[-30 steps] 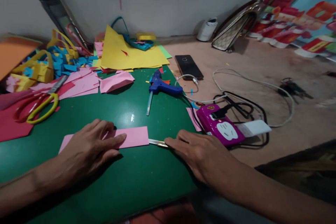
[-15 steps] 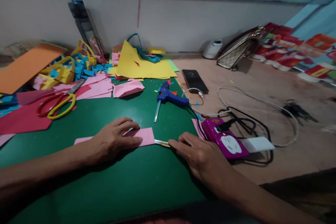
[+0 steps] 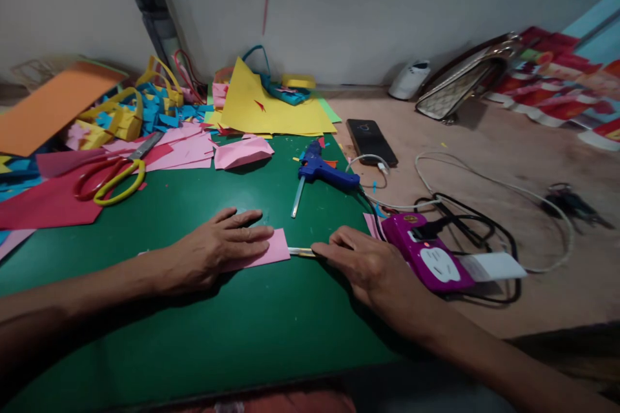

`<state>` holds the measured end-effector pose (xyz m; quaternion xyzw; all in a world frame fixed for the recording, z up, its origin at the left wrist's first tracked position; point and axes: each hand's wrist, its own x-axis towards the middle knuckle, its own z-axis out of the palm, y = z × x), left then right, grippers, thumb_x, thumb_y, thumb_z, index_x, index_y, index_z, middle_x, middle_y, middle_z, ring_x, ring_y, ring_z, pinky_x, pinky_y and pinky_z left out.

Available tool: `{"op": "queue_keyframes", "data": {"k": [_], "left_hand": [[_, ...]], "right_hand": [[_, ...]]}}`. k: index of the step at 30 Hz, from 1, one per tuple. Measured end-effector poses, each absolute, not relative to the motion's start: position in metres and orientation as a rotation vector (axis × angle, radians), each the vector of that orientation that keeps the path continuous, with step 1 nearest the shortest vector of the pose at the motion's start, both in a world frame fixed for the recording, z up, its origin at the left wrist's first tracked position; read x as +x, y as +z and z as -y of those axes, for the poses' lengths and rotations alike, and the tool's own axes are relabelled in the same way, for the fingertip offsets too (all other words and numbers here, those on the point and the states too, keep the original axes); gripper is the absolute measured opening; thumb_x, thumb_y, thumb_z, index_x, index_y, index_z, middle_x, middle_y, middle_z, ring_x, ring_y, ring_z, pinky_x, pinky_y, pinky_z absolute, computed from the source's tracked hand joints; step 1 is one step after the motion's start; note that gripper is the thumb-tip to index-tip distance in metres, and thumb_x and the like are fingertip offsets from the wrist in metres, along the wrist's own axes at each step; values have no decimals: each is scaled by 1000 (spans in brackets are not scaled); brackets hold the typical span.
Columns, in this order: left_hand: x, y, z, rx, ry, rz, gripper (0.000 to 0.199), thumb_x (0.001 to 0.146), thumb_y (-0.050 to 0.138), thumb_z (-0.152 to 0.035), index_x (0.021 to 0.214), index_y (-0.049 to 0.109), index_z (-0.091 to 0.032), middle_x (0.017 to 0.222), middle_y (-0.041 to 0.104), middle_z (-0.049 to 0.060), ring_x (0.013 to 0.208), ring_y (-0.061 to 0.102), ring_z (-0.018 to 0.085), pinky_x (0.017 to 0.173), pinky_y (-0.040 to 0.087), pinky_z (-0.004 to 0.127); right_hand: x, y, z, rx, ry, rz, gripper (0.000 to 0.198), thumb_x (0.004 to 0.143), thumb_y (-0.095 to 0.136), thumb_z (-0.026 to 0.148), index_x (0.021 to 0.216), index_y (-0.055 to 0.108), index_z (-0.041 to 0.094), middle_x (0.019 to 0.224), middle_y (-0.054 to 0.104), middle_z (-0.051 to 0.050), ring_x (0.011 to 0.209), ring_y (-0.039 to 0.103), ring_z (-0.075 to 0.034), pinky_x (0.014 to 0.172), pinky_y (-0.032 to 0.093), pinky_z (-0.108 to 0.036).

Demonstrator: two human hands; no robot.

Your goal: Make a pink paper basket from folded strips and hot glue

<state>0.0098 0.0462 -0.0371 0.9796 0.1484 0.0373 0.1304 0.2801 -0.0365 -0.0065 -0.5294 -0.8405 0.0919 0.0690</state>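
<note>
A folded strip of pink paper [image 3: 278, 246] lies on the green board [image 3: 232, 342]. My left hand [image 3: 217, 248] rests flat over it with fingers stretched out, covering most of the strip. From the strip's right end juts a thin, shiny, pale stick-like tool [image 3: 303, 251] with a yellowish part; its far end is hidden at the paper. My right hand [image 3: 363, 264] pinches the outer end of this tool, fingers closed. Beyond the hands, a blue glue gun [image 3: 327, 171] lies on its side, a clear glue stick [image 3: 298, 197] by it.
Scissors [image 3: 116, 177] with red and yellow handles lie on red paper [image 3: 53, 203] at left. Behind are yellow sheets [image 3: 276, 113] and small paper baskets [image 3: 116, 119]. A purple power strip [image 3: 426, 255], cables, a phone [image 3: 371, 143] and keys [image 3: 574, 203] lie at right.
My left hand has slid towards the strip's right end, its fingers now straighter and flatter. The thin tool lies more level in my right hand. The whole view has shifted slightly.
</note>
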Motion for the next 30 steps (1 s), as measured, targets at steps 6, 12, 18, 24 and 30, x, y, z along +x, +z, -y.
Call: {"op": "queue_keyframes", "data": {"k": [6, 12, 18, 24, 30], "left_hand": [[8, -38, -47, 2829, 110, -442, 55, 84, 39, -9, 136, 36, -27, 146, 35, 1, 139, 16, 23, 110, 14, 46], [7, -39, -48, 2822, 102, -433, 59, 82, 41, -6, 137, 34, -27, 146, 34, 2, 140, 15, 24, 109, 15, 49], [8, -38, -47, 2829, 83, -436, 60, 81, 40, -4, 137, 33, -27, 147, 33, 1, 140, 13, 23, 110, 13, 48], [8, -38, -47, 2820, 86, -441, 54, 85, 38, -6, 136, 35, -26, 147, 33, 2, 140, 12, 22, 110, 12, 47], [8, -40, -47, 2809, 107, -437, 50, 87, 39, -9, 134, 38, -27, 145, 37, 3, 140, 15, 23, 109, 13, 49]], "right_hand": [[282, -4, 37, -1537, 347, 2528, 34, 79, 43, 0, 95, 65, 20, 74, 50, -2, 63, 46, -11, 55, 32, -21], [282, -1, 41, -1550, 339, 2551, 37, 76, 43, -3, 94, 66, 20, 73, 50, -2, 63, 45, -11, 55, 32, -20], [282, -2, 47, -1578, 340, 2536, 33, 78, 43, -1, 93, 65, 20, 73, 50, -2, 61, 44, -11, 53, 31, -20], [272, 0, 47, -1559, 293, 2565, 33, 75, 47, 0, 93, 65, 20, 73, 51, -2, 62, 45, -12, 53, 30, -21], [271, -1, 46, -1532, 293, 2553, 34, 75, 45, 1, 94, 65, 21, 74, 51, -2, 62, 45, -11, 52, 32, -20]]}}
